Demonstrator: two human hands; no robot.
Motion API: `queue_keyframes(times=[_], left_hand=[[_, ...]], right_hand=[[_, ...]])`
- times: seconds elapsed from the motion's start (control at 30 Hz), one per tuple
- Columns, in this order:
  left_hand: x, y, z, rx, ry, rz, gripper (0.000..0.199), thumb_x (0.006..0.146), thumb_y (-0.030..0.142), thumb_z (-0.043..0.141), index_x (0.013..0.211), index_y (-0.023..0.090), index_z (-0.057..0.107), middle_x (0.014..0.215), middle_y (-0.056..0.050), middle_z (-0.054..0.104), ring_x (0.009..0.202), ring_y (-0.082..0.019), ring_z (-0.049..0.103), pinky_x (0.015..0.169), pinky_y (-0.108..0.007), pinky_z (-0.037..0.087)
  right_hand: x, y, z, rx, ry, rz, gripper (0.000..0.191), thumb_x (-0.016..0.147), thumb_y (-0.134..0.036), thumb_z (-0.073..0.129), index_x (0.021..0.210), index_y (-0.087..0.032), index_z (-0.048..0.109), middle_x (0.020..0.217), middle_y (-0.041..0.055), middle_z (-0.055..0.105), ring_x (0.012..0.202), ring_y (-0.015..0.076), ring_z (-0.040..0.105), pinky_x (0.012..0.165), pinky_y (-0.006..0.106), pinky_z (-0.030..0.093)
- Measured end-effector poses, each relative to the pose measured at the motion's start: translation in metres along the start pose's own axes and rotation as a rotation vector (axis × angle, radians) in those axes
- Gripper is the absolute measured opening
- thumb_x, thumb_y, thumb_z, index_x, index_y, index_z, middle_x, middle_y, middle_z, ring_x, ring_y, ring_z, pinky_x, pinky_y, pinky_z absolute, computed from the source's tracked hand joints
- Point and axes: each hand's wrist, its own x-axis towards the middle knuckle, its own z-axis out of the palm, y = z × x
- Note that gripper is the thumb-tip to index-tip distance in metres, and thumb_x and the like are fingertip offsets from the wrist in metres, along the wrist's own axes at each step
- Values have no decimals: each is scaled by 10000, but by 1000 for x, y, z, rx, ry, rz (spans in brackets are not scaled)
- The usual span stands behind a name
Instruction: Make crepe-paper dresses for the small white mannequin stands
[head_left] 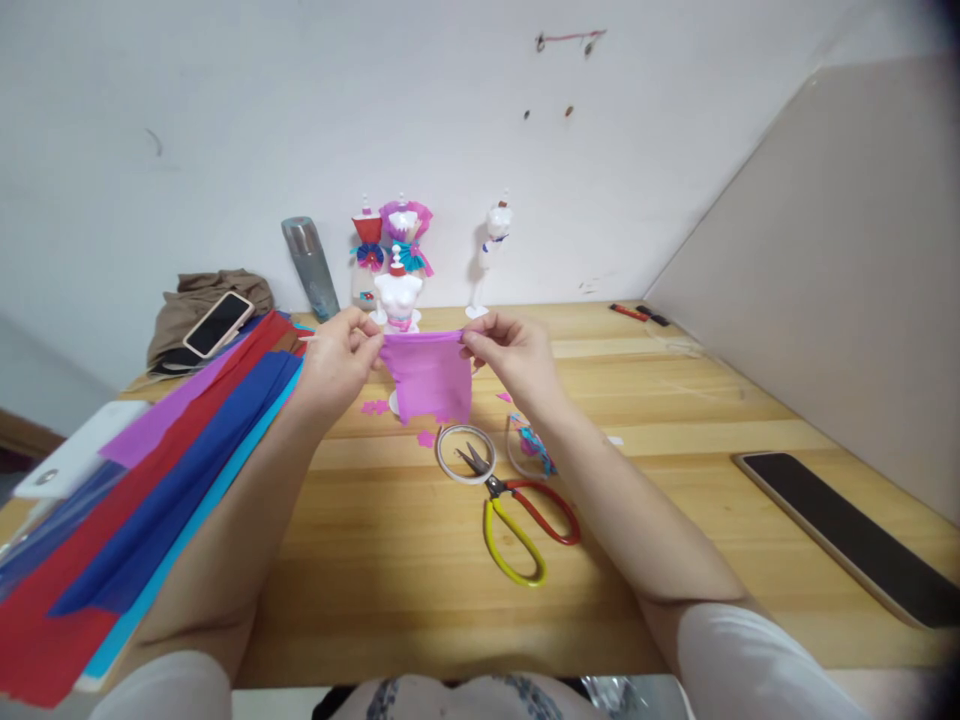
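Note:
Between my two hands a piece of purple crepe paper (431, 380) hangs stretched, its top edge folded over. My left hand (341, 360) pinches the upper left corner. The upper right corner is pinched by thumb and fingers of my right hand (514, 355). Just behind the paper stands a small white mannequin bust (399, 295) with a red neck band and a pink band at its waist; its lower part is hidden. Below the paper lie scissors (495, 488) with one yellow and one red handle, blades partly apart over a roll of tape (442, 460).
Dressed mini mannequins (405, 225) and another bust (499, 222) stand by the wall, near a grey bottle (310, 265). Coloured paper sheets (172, 500) cover the left side. A phone (219, 324) rests on brown cloth (184, 310); a dark tablet-like device (847, 530) lies right. Pink scraps (426, 439) are scattered.

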Motion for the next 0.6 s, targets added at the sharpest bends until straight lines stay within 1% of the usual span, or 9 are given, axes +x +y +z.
queue_keyframes(times=[0.07,0.13,0.27,0.33,0.43,0.6], left_hand=[[-2,3,1,-68,-15,-47,68,767,200,592,765,193,524,517,35,611,388,-91,493,391,-194,374],[-3,5,2,-152,1,-86,104,752,206,620,760,194,518,538,19,644,368,-97,524,377,-195,414],[-1,5,4,-344,19,-135,187,683,229,718,724,168,546,583,-13,671,459,-139,647,466,-227,535],[0,3,4,-410,18,-153,209,640,231,752,707,151,571,573,-12,660,511,-154,676,520,-245,570],[1,1,2,-468,31,-168,206,591,218,766,678,139,597,573,-12,661,552,-157,689,558,-256,589],[2,0,2,-513,54,-175,189,567,216,766,650,136,615,546,-9,660,525,-140,667,556,-250,585]], right_hand=[[0,0,0,-1,-2,-6,112,652,-287,688,669,-185,645,568,-7,640,554,127,597,535,260,452],[0,-1,-1,2,-2,-21,111,655,-286,692,673,-184,650,577,-1,645,556,128,592,538,264,456],[-1,-2,-3,35,6,-32,111,658,-287,708,673,-189,657,602,4,662,579,130,599,551,266,472],[0,-3,-4,66,-2,-15,117,649,-291,721,660,-191,660,599,1,667,568,125,592,545,260,472],[0,-3,-5,130,-25,20,135,619,-294,746,633,-191,660,579,-5,667,539,115,574,527,251,463],[1,-2,-6,198,-41,69,158,588,-281,782,628,-183,665,559,-6,664,520,105,566,514,240,444]])
